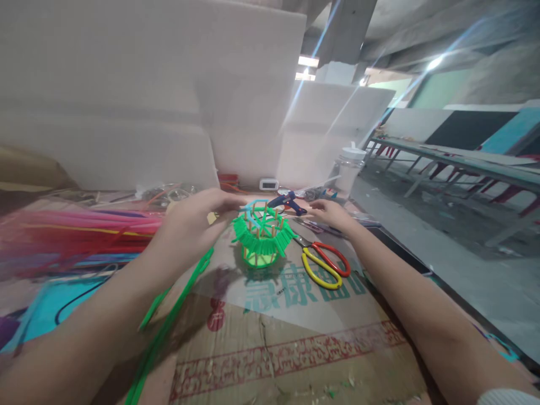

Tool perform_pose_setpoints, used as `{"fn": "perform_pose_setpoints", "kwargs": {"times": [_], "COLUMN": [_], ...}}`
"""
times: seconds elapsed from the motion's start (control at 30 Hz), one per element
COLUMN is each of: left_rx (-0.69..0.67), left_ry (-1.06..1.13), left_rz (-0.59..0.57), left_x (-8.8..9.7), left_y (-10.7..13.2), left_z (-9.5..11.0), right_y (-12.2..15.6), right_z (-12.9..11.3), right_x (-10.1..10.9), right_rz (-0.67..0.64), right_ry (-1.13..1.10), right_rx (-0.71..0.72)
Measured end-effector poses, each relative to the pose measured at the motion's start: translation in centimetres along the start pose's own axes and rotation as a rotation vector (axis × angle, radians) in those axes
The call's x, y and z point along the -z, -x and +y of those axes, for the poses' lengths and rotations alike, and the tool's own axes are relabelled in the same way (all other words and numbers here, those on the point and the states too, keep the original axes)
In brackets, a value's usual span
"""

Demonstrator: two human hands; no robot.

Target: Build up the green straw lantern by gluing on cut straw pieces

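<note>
Green craft model (265,246), upright, just below frame center: fringed skirt round its middle, tan posts above, round green base. Light-blue strip (251,217) along upper left of its top rim, attachment too blurred to tell. Dark-blue glue gun (290,199) just behind, right of center.

the left hand's (206,214) fingertips are blurring by the light blue strip (252,218), so its grip is looking unclear. the right hand (333,215) is blurring too, and its touch on the glue gun (291,202) is being hard to tell. the pink and red strips (97,230) are looking smeary and running off the left edge. the long green strips (169,323) and white sleeve (504,396) are going past the bottom. the clock's (269,184) screen is looking too tiny to read.
</note>
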State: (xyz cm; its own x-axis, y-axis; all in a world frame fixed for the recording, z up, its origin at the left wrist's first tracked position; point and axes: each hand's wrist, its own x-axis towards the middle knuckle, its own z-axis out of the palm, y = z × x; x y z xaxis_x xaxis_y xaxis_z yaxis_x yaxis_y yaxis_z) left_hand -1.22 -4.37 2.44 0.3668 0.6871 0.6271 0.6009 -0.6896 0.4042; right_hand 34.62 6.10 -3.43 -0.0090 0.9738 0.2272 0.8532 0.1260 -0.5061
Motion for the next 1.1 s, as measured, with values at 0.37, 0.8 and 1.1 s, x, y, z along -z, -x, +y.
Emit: {"fn": "perform_pose_setpoints", "kwargs": {"times": [0.37,0.8,1.1], "left_rx": [-0.059,-0.089,-0.101], "left_ry": [0.046,-0.004,0.020], "left_rz": [-0.042,-0.027,-0.024], "left_x": [-1.7,-2.6,-3.1], "left_y": [1.2,0.9,1.1], "left_z": [2.3,1.8,1.5], "right_y": [9.8,8.6,8.5], "right_z": [-12.8,-13.4,-13.0], "right_x": [3.5,0.1,0.0], "right_rz": [0.252,0.303,0.186], "right_ry": [-0.138,-0.053,-0.113], "right_rx": [0.800,0.994,0.918]}}
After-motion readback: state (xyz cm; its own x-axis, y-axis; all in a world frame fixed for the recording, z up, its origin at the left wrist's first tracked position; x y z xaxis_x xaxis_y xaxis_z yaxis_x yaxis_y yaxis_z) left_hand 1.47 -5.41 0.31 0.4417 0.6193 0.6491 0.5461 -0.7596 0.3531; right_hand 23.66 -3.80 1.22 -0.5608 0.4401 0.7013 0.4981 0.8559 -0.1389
